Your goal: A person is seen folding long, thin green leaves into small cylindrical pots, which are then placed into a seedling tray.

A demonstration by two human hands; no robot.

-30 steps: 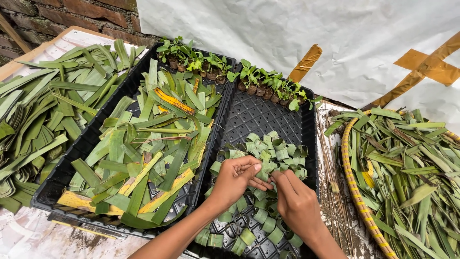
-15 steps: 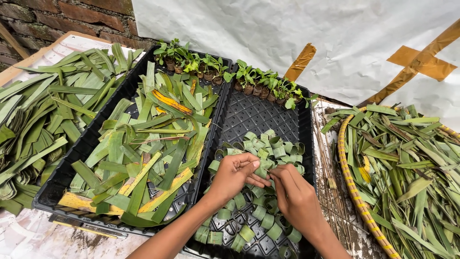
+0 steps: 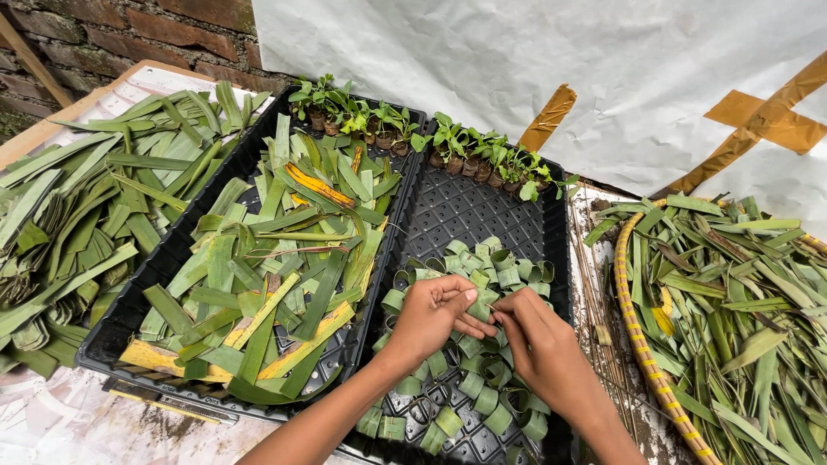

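Hanging behind everything, a white sheet (image 3: 517, 69) patched with brown tape (image 3: 758, 120) covers a brick wall (image 3: 103, 34). Left of centre: a loose heap of long green leaves (image 3: 60, 224) on the table (image 3: 52, 422). Far right: a round woven basket (image 3: 633, 327), yellow-rimmed, filled with more cut leaves. Centre left: black tray (image 3: 121, 336) piled with flat leaf strips (image 3: 276, 258), green with some yellowed, and a row of small seedlings (image 3: 345, 116) in pots along its far edge. Centre right: second black tray (image 3: 482, 211), grid base bare at its far half, a second seedling row (image 3: 491, 159) at the back, and leaf rings (image 3: 482, 267), short strips rolled into little cups, clustered over its near half. Both hands work above that cluster, near the tray's middle. Left hand (image 3: 431, 319): fingers curled inward, fingertips meeting those of the other hand. Right hand (image 3: 538, 344): thumb and fingers pressed together, pinching at a ring between the two hands; the held piece itself is mostly hidden.
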